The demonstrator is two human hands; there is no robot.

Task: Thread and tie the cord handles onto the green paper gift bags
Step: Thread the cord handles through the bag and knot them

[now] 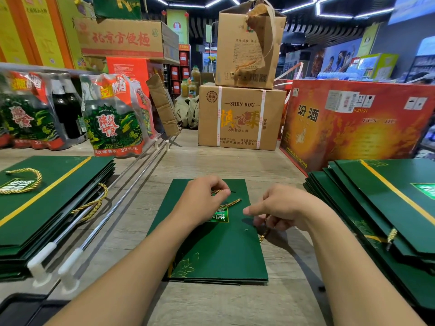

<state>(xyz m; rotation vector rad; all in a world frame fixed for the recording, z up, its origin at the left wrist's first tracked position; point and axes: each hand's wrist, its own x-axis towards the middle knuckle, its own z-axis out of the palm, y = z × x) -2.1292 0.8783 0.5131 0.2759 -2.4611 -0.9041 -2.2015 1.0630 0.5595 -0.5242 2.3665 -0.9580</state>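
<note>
The bag (219,250) in the middle is dark green, with a thin gold drawing of leaves in its near left corner and a bright green label with white characters. The cord (231,203) on it is gold, with a twisted rope pattern. The left stack (54,198) and the right stack (381,208) beside the bag are the same dark green, each with a yellow-gold stripe. The surface (211,161) under the bag is pale grey-brown with wood grain. Behind the bag, the cardboard box (240,118) is brown with orange characters and white straps. Behind the bag to the right, the big box (353,128) is red and orange with black characters.
</note>
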